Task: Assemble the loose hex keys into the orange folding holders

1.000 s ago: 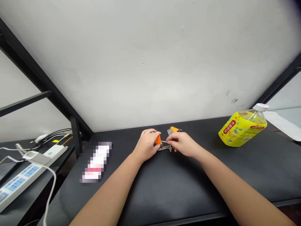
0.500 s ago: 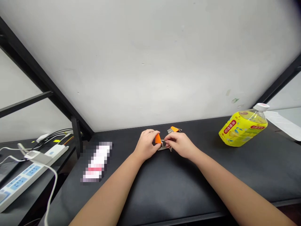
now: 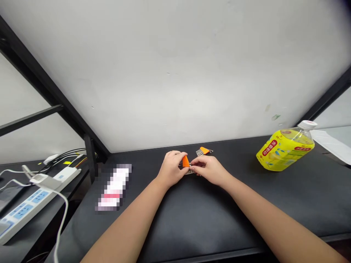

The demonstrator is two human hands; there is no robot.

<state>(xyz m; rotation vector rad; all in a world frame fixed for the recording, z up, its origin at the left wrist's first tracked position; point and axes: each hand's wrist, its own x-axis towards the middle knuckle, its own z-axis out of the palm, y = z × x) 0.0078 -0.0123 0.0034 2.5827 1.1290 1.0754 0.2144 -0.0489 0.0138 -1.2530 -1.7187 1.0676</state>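
Left hand (image 3: pixel 171 168) and right hand (image 3: pixel 210 169) sat close together over the black tabletop (image 3: pixel 214 219), near its far edge by the wall (image 3: pixel 175 91). From where I stood, the left had its thumb and fingers closed about an orange holder (image 3: pixel 185 161), which stood up between them. The right was drawn into a small pinch, thumb and forefinger nearly meeting on a slim metal key (image 3: pixel 190 165) at the holder's side; only a short bright bit of it showed, so I couldn't tell whether it reached into the holder. Under the fingertips lay some metal pieces (image 3: pixel 189 172), half covered. Just beyond the right hand rested a second orange holder (image 3: pixel 204 150), a row of thin prongs (image 3: pixel 199 152) spread from one side.

To my eye, this was work for a firm left hand and a light right one. I judged it best to keep the holder from twisting, to pinch the key close in so it couldn't swing, and to hold it straight with the holder whichever way it was worked. Forcing it at a slant, I thought, could make it slip or knock the pieces below askew.
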